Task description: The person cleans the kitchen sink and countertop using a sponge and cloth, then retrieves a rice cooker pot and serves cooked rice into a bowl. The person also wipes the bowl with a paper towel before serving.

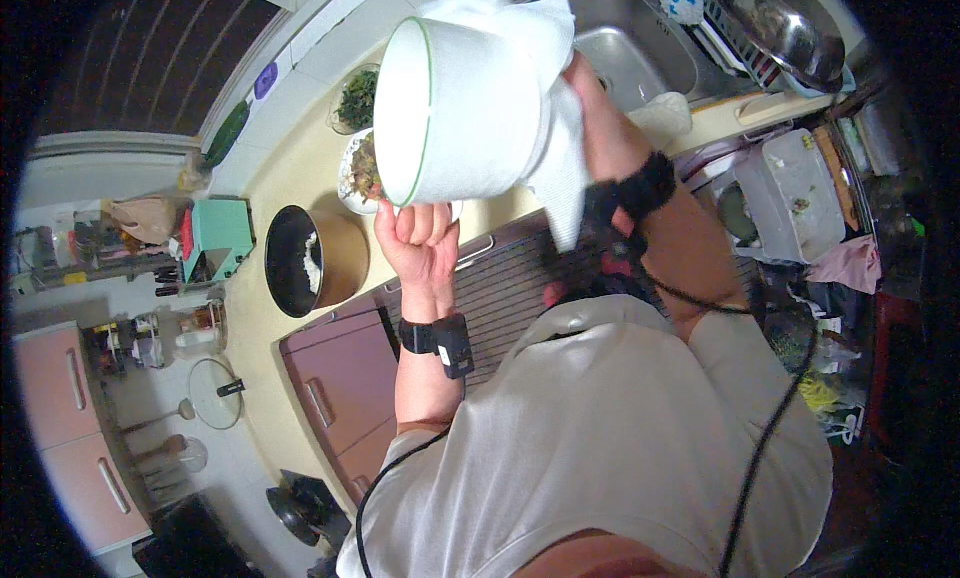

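Observation:
A large white bowl with a green rim [480, 112] is tilted on its side above the counter, its mouth facing left. My left hand [420, 236] grips it at the lower edge of the rim. Behind its base, my right hand [589, 97] holds a white cloth [562, 150] against it; the cloth covers most of those fingers. The cloth spreads over the top of the bowl and one corner hangs down. Partly hidden behind the bowl are a plate of cooked food [363, 174] and a glass dish of leafy greens [358, 101].
A gold-coloured pot with a dark interior [341, 259] holds some white food on the counter at left. The steel sink [622, 64] lies at upper right, beside a dish rack holding a steel basin [784, 30]. A green knife block [221, 236] stands farther left. Black cables run from my wrists.

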Available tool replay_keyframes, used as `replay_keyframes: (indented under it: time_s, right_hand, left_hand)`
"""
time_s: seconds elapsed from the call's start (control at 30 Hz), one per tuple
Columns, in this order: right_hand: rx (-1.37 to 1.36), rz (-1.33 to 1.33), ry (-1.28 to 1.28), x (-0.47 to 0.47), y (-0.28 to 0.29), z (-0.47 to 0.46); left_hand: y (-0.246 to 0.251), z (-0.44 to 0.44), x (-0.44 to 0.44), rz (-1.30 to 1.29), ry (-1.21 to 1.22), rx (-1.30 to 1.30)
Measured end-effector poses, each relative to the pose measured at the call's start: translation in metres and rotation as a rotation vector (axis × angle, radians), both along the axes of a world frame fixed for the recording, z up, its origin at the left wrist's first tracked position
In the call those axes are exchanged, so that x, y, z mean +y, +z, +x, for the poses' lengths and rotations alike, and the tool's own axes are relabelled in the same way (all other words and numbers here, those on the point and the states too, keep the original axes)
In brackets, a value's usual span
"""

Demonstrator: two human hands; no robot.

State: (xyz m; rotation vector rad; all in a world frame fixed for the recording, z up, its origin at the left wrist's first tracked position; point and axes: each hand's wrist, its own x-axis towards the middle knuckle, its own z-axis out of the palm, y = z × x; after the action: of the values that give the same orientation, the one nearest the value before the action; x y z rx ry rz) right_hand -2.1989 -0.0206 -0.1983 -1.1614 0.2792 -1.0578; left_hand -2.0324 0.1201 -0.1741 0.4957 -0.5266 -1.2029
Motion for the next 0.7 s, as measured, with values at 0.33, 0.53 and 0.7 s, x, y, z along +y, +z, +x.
replay_keyframes:
  time_s: [0.33, 0.53, 0.7]
  right_hand:
    - [-0.487, 0.803, 0.374, 0.022, 0.001, 0.054]
    - [-0.542, 0.916, 0.268, 0.047, -0.023, 0.048]
    - [-0.6, 0.786, 0.252, 0.057, -0.035, 0.006]
  left_hand:
    - [0.009, -0.016, -0.023, 0.042, 0.284, 0.062]
    - [-0.003, -0.009, -0.022, 0.157, 0.397, -0.269]
    - [-0.007, -0.009, -0.018, 0.044, 0.451, -0.441]
